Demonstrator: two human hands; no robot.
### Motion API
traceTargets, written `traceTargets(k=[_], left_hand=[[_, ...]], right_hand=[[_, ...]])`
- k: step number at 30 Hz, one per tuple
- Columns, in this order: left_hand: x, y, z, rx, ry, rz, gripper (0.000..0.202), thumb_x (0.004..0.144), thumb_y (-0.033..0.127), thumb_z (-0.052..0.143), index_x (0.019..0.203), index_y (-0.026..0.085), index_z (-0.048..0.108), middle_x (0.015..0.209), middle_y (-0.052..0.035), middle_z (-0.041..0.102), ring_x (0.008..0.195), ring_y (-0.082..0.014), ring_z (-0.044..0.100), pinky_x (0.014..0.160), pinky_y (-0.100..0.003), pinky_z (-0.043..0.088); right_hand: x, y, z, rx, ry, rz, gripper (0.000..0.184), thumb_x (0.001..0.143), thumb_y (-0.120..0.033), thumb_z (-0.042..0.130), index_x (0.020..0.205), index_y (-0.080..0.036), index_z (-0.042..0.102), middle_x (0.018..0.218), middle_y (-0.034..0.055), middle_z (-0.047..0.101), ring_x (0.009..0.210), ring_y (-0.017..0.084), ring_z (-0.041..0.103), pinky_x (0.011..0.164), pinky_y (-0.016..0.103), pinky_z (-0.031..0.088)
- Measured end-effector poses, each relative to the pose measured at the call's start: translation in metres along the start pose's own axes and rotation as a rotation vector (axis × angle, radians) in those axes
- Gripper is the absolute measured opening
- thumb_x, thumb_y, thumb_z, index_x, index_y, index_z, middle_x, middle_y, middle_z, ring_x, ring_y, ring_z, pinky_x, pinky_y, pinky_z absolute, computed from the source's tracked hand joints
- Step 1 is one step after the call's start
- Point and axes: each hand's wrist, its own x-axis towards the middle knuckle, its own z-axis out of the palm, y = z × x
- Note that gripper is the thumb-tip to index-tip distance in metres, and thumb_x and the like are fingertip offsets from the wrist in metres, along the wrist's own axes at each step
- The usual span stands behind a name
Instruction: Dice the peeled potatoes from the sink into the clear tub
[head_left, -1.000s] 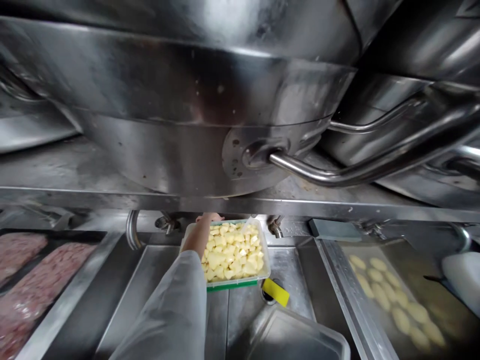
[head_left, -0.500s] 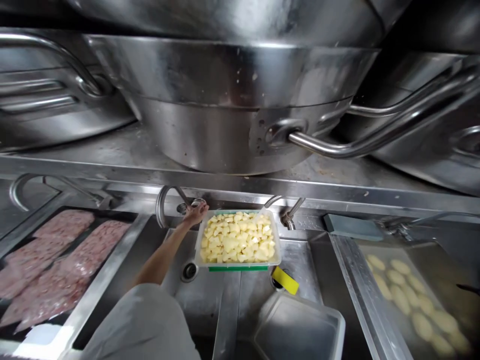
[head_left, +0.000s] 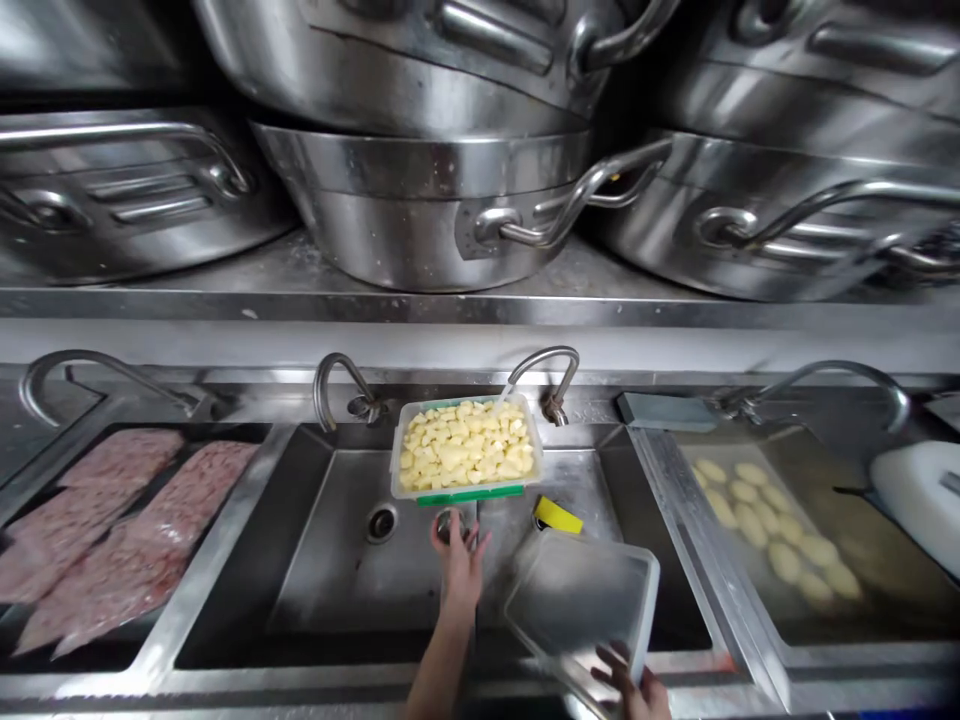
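Observation:
My left hand [head_left: 461,572] is over the sink divider, its fingers closed round a small round metal sink strainer [head_left: 448,526]. Just beyond it, a clear plastic tub [head_left: 402,488] full of peeled, cut potato pieces [head_left: 469,445] rests across the divider. A thin stream of water runs into the tub from the curved faucet [head_left: 551,352]. At the lower right, my right hand [head_left: 637,692] grips the near edge of a clear plastic lid [head_left: 589,590], which leans in the right basin. Close to the lid, a yellow sponge [head_left: 559,515] lies partly over the right drain.
Bags of pink meat [head_left: 142,530] lie in the left sink. Whole peeled potatoes [head_left: 780,520] sit in water in the right sink. A grey-blue block [head_left: 667,411] rests on the back ledge. Large steel pots [head_left: 427,210] crowd the shelf [head_left: 225,305] above.
My left hand has moved from the back ledge toward me, bringing the strainer over the divider. My right hand has come into view at the lid. The view has pulled back from the pots.

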Motion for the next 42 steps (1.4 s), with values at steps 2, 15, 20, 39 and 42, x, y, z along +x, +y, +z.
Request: traceTargets(k=[2, 15, 20, 39, 42], left_hand=[[0.017, 0.02, 0.03, -0.206, 0.147, -0.06, 0.057, 0.085, 0.068, 0.047, 0.131, 0.045, 0.022, 0.147, -0.0063, 0.044, 0.107, -0.023, 0.07, 0.068, -0.038, 0.065], [0.094, 0.05, 0.081, 0.163, 0.255, -0.067, 0.028, 0.091, 0.032, 0.051, 0.113, 0.03, 0.033, 0.139, -0.0067, 0.047, 0.117, -0.0222, 0.061, 0.059, -0.025, 0.061], [0.11, 0.067, 0.084, 0.052, 0.305, -0.064, 0.03, 0.099, 0.03, 0.036, 0.126, 0.03, 0.025, 0.147, -0.0121, 0.037, 0.11, -0.0171, 0.063, 0.06, -0.024, 0.06], [0.039, -0.037, -0.068, 0.158, -0.078, 0.2, 0.067, 0.087, 0.046, 0.062, 0.143, 0.022, 0.036, 0.071, 0.0033, 0.059, 0.043, -0.008, 0.05, 0.04, -0.016, 0.04], [0.025, -0.065, -0.093, 0.297, -0.252, -0.017, 0.069, 0.09, 0.05, 0.051, 0.147, 0.021, 0.027, 0.064, 0.004, 0.06, 0.039, -0.0105, 0.053, 0.038, -0.016, 0.039]], right_hand=[[-0.003, -0.002, -0.006, 0.027, -0.017, 0.012, 0.064, 0.041, -0.062, 0.081, 0.086, -0.018, 0.069, 0.087, 0.0166, 0.076, 0.081, 0.042, 0.073, 0.054, 0.038, 0.056], [-0.015, -0.013, -0.009, 0.067, 0.072, 0.048, 0.057, 0.046, -0.047, 0.077, 0.092, -0.015, 0.068, 0.091, 0.0178, 0.076, 0.084, 0.04, 0.073, 0.058, 0.039, 0.057], [-0.01, -0.006, -0.013, 0.094, 0.08, 0.093, 0.061, 0.045, -0.05, 0.079, 0.094, -0.016, 0.067, 0.095, 0.0178, 0.076, 0.084, 0.04, 0.073, 0.056, 0.037, 0.057], [-0.017, 0.006, -0.03, 0.17, 0.109, 0.073, 0.065, 0.05, -0.046, 0.082, 0.102, -0.013, 0.063, 0.093, 0.0152, 0.076, 0.087, 0.038, 0.073, 0.065, 0.04, 0.06], [-0.018, 0.003, -0.032, 0.189, 0.13, 0.07, 0.064, 0.051, -0.045, 0.081, 0.103, -0.013, 0.062, 0.091, 0.0149, 0.076, 0.084, 0.037, 0.074, 0.063, 0.039, 0.059]])
